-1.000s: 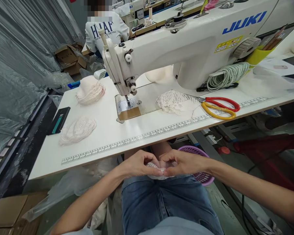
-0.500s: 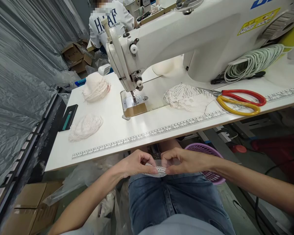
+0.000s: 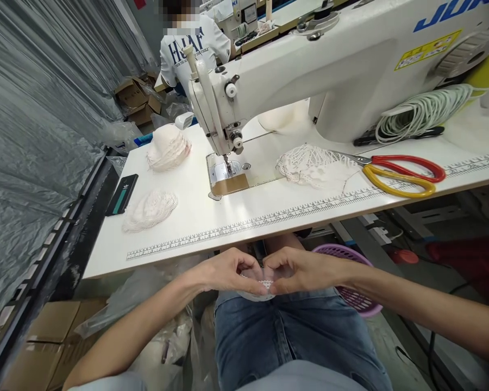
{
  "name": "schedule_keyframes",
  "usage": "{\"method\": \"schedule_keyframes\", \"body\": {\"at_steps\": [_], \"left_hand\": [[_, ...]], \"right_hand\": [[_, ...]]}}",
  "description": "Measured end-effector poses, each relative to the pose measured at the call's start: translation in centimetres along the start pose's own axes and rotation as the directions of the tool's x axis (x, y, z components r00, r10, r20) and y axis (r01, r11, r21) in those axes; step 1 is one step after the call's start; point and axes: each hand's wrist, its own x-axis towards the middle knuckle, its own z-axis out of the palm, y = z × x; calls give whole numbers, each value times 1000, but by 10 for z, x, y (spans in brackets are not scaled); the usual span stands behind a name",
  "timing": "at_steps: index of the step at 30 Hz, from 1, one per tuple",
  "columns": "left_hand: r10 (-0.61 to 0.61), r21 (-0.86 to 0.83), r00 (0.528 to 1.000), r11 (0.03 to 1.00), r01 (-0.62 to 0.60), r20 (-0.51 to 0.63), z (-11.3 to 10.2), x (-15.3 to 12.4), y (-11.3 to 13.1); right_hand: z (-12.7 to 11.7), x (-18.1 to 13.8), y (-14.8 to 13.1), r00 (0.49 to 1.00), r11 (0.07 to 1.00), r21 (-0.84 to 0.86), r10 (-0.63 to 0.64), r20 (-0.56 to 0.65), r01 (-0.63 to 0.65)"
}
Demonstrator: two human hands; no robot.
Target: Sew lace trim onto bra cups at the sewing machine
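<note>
Above my lap, in front of the table edge, my left hand (image 3: 237,272) and my right hand (image 3: 295,271) pinch a small piece of white lace (image 3: 249,296) between thumbs and fingers. Their thumbs nearly meet on its scalloped edge; much of the lace is hidden behind the fingers. On the table stands a white sewing machine (image 3: 277,70) with its needle over the metal plate. White lace pieces (image 3: 309,165) lie right of the needle, under the tips of scissors (image 3: 403,172) with one red and one yellow handle.
A lace stack (image 3: 150,210) and a pile of pale cups (image 3: 169,147) lie on the table's left, near a dark phone-like object (image 3: 122,194). Coiled pale cord (image 3: 424,114) rests at right. A purple basket (image 3: 346,255) stands below. A person (image 3: 195,51) sits beyond.
My hands have drawn slightly closer together on the lace, thumbs now almost touching. The camera view has shifted a little, moving the table slightly rightward in the picture.
</note>
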Motion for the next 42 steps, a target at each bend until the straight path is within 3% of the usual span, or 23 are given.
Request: {"method": "schedule_keyframes", "body": {"at_steps": [4,8,14,17,19,21,22,25,27,29,32,34,36,38,42], "left_hand": [[28,-10,1000,1000,-28,13,1,1,5],[-23,-40,1000,999,23,-1,1,-3,8],[-87,-217,994,974,71,-66,-7,-26,9],[-49,-262,994,965,22,-99,-16,-31,8],[39,-187,990,980,-64,-132,-29,-32,16],[208,17,956,978,-209,-207,-46,-33,32],[316,147,916,947,-287,-249,-55,-32,42],[590,404,759,787,-466,-275,-84,-21,66],[705,536,629,687,-490,-329,-99,-2,68],[751,652,537,632,-418,-383,-109,22,57],[735,731,549,616,-294,-398,-114,53,27],[733,754,561,599,-268,-383,-115,64,12],[747,783,556,569,-251,-364,-116,66,5],[753,814,562,536,-223,-342,-118,65,4],[763,853,579,479,-209,-287,-123,58,6]], "right_hand": [[-1,-1,-3,1000,1000,31,-4,-15,5],[-4,-2,3,1000,996,83,-26,5,25],[0,-9,12,994,990,96,-99,-52,103],[-14,-13,1,992,998,32,-41,-116,45],[-34,-14,-20,983,997,-70,-31,-184,18],[-60,-13,-49,964,957,-287,-115,-242,42],[-73,-12,-65,946,905,-422,-175,-273,46],[-107,-9,-100,862,632,-775,-387,-328,-11],[-119,-6,-108,823,449,-892,-488,-290,-49],[-122,-2,-104,860,379,-924,-453,-237,-55],[-119,10,-88,956,533,-845,-221,-192,-47],[-119,25,-78,966,663,-746,-150,-209,-58],[-123,43,-70,942,720,-693,-201,-270,-45],[-128,61,-60,905,699,-715,-303,-299,-2],[-133,83,-41,863,547,-837,-419,-281,-8]]}}
